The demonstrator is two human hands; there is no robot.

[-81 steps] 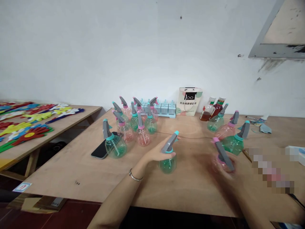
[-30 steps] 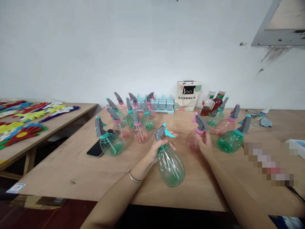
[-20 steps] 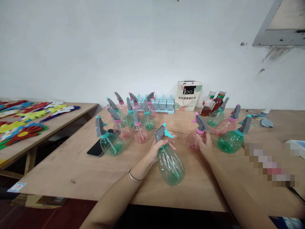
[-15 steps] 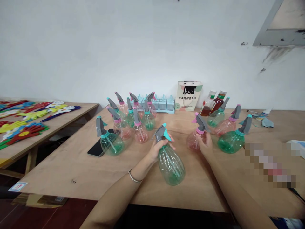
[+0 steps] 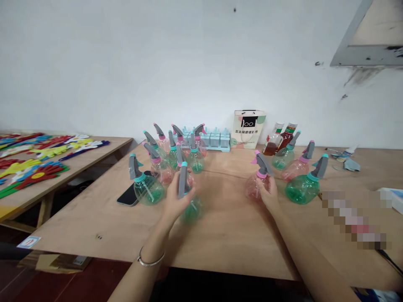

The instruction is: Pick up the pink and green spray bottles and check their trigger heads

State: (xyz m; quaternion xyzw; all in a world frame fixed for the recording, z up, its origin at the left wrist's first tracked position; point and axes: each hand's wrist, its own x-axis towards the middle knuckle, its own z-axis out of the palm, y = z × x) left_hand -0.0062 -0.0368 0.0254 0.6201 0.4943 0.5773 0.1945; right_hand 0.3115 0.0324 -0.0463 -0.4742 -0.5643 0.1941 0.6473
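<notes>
My left hand [image 5: 176,196] is closed around the neck of a green spray bottle [image 5: 192,210] with a grey and turquoise trigger head; the bottle is blurred by motion. It sits left of centre, in front of a pink spray bottle [image 5: 179,157] that it partly hides. My right hand [image 5: 268,193] grips the side of another pink spray bottle [image 5: 253,187], which has a grey and pink head. To the right of that hand, a green spray bottle [image 5: 302,189] stands on the table, with a pink one [image 5: 296,170] behind it.
More green and pink bottles cluster at the left, beside a black phone [image 5: 129,194]. Along the wall stand a pale blue rack [image 5: 217,144], a paper bag [image 5: 248,136] and two glass bottles [image 5: 273,142]. Colourful hand-shaped pieces [image 5: 40,174] cover the left table.
My left hand has carried the green spray bottle leftwards, from the middle toward the left cluster, and turned it more upright. My right hand stays on the pink spray bottle.
</notes>
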